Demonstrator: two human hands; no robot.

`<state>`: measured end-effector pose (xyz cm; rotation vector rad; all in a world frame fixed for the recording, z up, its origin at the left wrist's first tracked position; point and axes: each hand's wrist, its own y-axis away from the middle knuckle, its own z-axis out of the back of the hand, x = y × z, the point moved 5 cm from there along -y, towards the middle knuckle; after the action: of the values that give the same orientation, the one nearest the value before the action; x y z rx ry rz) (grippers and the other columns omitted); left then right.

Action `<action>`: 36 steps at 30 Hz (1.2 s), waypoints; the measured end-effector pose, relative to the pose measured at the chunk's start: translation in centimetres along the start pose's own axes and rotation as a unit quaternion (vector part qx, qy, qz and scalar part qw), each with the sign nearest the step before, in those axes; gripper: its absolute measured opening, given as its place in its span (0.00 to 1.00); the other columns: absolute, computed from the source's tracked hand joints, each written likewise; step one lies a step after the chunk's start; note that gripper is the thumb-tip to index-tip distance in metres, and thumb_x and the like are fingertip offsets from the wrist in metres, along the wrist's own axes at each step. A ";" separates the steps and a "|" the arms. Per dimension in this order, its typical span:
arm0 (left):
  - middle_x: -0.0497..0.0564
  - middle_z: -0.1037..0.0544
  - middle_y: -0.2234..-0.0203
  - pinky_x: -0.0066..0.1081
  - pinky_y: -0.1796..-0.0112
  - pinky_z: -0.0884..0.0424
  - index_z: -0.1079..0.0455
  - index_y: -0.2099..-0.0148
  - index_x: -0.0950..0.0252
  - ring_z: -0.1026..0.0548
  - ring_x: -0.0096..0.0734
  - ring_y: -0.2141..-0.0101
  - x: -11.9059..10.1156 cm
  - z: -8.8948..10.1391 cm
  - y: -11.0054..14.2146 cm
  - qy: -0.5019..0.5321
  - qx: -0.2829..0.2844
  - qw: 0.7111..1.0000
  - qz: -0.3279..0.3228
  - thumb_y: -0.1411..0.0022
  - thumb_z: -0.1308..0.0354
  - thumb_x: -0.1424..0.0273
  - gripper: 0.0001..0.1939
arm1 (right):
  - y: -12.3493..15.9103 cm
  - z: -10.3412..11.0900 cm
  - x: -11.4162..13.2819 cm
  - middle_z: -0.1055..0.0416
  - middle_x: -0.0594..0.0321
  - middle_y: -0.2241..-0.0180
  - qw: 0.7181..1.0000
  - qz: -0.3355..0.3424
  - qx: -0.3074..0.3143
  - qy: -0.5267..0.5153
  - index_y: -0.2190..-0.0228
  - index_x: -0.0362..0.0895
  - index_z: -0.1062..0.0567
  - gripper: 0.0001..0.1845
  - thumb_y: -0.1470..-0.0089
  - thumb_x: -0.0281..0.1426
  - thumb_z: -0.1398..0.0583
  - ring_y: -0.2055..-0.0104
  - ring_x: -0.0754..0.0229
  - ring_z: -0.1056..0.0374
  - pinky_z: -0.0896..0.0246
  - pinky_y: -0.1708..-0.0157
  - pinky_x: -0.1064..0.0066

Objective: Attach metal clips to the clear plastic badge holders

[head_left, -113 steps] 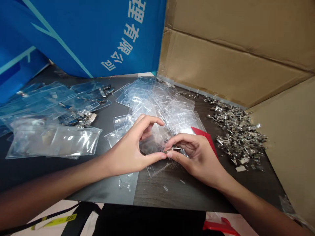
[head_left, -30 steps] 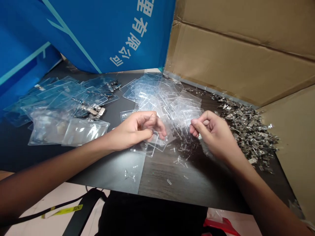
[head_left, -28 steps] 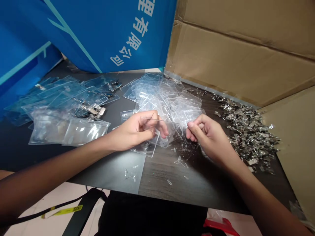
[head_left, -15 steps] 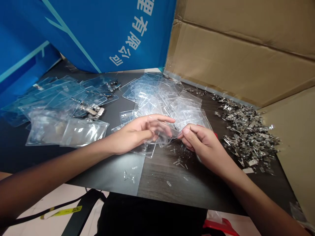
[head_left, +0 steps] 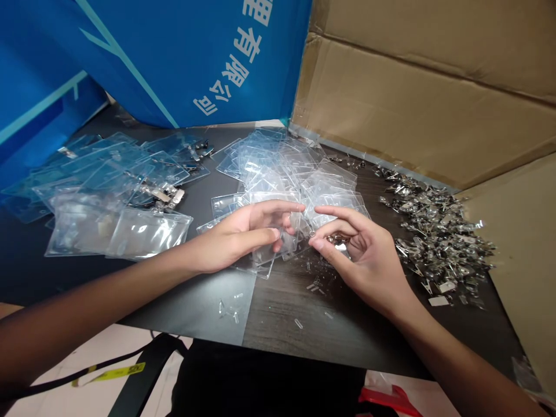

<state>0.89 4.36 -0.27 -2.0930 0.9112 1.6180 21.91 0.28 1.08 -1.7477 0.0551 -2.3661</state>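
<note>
My left hand (head_left: 252, 231) grips a clear plastic badge holder (head_left: 284, 229) between thumb and fingers, its sleeve upright in front of the pile. Facing it, my right hand (head_left: 362, 246) has its thumb and a finger pinched by the holder's edge, the index finger stretched toward my left fingertips. Shiny metal of a badge clip (head_left: 341, 245) shows inside the curled right fingers; the rest of it is hidden. Whether the clip is joined to the holder I cannot tell. Behind both hands lies a pile of clear badge holders (head_left: 269, 168).
At left lie badge holders with clips (head_left: 150, 234). A heap of metal clips (head_left: 443, 237) spreads at right beside the cardboard (head_left: 412, 110). Small clear plastic bits (head_left: 298, 324) are scattered on the dark table (head_left: 278, 333). A blue printed panel (head_left: 174, 58) stands behind.
My right fingers have opened out from the holder's edge, the index finger now extended and a metal clip showing in the hand. The holder in my left hand has turned more upright.
</note>
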 end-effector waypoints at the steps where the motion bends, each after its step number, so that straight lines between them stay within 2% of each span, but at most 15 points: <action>1: 0.53 0.26 0.55 0.31 0.58 0.24 0.24 0.33 0.62 0.23 0.29 0.62 0.0 -0.1 0.0 -0.013 0.002 1.000 -0.009 0.28 0.36 0.73 0.22 | 0.1 0.0 -0.1 0.14 0.61 0.64 1.000 -0.002 -0.008 0.012 0.49 0.46 0.18 0.16 0.39 0.31 0.30 0.63 0.55 0.18 0.23 0.56 0.60; 4: 0.52 0.28 0.55 0.32 0.56 0.24 0.29 0.32 0.61 0.24 0.32 0.58 -0.2 -0.6 0.1 -0.056 0.007 0.998 -0.031 0.26 0.38 0.72 0.23 | 0.4 0.0 -0.1 0.13 0.61 0.63 0.998 0.018 -0.030 0.051 0.61 0.47 0.16 0.05 0.40 0.30 0.28 0.63 0.55 0.17 0.21 0.58 0.62; 6: 0.52 0.29 0.55 0.32 0.56 0.24 0.33 0.31 0.60 0.25 0.33 0.56 -0.3 -0.9 0.3 -0.092 0.007 0.995 -0.042 0.25 0.40 0.74 0.23 | 0.7 0.0 0.1 0.13 0.61 0.63 0.996 0.039 -0.032 0.073 0.62 0.47 0.15 0.03 0.40 0.30 0.28 0.63 0.56 0.17 0.21 0.59 0.62; 14: 0.54 0.31 0.53 0.32 0.53 0.25 0.37 0.40 0.61 0.27 0.34 0.52 -0.5 -1.7 0.6 -0.161 0.019 0.985 -0.054 0.25 0.43 0.75 0.15 | 0.8 -0.1 0.8 0.13 0.63 0.64 0.992 0.069 -0.026 0.107 0.64 0.49 0.16 0.03 0.38 0.29 0.29 0.64 0.56 0.18 0.20 0.61 0.63; 17: 0.53 0.32 0.53 0.32 0.51 0.25 0.38 0.40 0.60 0.27 0.33 0.53 -0.5 -1.8 0.6 -0.169 0.027 0.984 -0.049 0.25 0.43 0.75 0.15 | 0.8 -0.2 0.9 0.13 0.64 0.64 0.990 0.077 -0.021 0.117 0.64 0.50 0.16 0.04 0.38 0.28 0.30 0.64 0.57 0.19 0.21 0.62 0.63; 22: 0.52 0.32 0.52 0.31 0.55 0.26 0.40 0.39 0.58 0.28 0.30 0.58 -0.2 -2.0 0.7 -0.209 0.028 0.976 -0.054 0.26 0.42 0.75 0.17 | 0.9 -0.4 1.1 0.14 0.65 0.64 0.987 0.099 -0.006 0.127 0.63 0.50 0.16 0.05 0.38 0.27 0.29 0.65 0.57 0.19 0.22 0.61 0.63; 29: 0.53 0.31 0.51 0.32 0.49 0.27 0.39 0.39 0.60 0.25 0.32 0.52 -0.2 -2.3 0.8 -0.274 0.015 0.956 -0.102 0.25 0.46 0.76 0.16 | 0.8 -0.5 1.0 0.13 0.64 0.63 0.985 0.103 0.012 0.135 0.61 0.50 0.16 0.06 0.37 0.26 0.29 0.63 0.57 0.18 0.22 0.60 0.63; 33: 0.55 0.28 0.47 0.36 0.42 0.29 0.37 0.39 0.61 0.24 0.37 0.46 -0.7 -2.6 0.9 -0.338 0.010 0.932 -0.127 0.26 0.47 0.77 0.16 | 0.8 -0.5 1.0 0.13 0.64 0.63 0.985 0.108 0.011 0.135 0.61 0.50 0.15 0.06 0.38 0.26 0.29 0.64 0.56 0.18 0.22 0.59 0.62; 36: 0.55 0.26 0.49 0.37 0.43 0.28 0.34 0.41 0.61 0.24 0.38 0.47 -1.0 -2.8 1.0 -0.378 0.017 0.916 -0.134 0.26 0.47 0.76 0.14 | 0.8 -0.5 1.0 0.12 0.64 0.61 0.986 0.108 0.014 0.128 0.60 0.51 0.15 0.06 0.38 0.27 0.28 0.64 0.56 0.18 0.21 0.59 0.61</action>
<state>2.12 2.14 1.65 -1.2841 0.3605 1.9851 21.21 -0.73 1.76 -1.3402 0.2347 -2.3983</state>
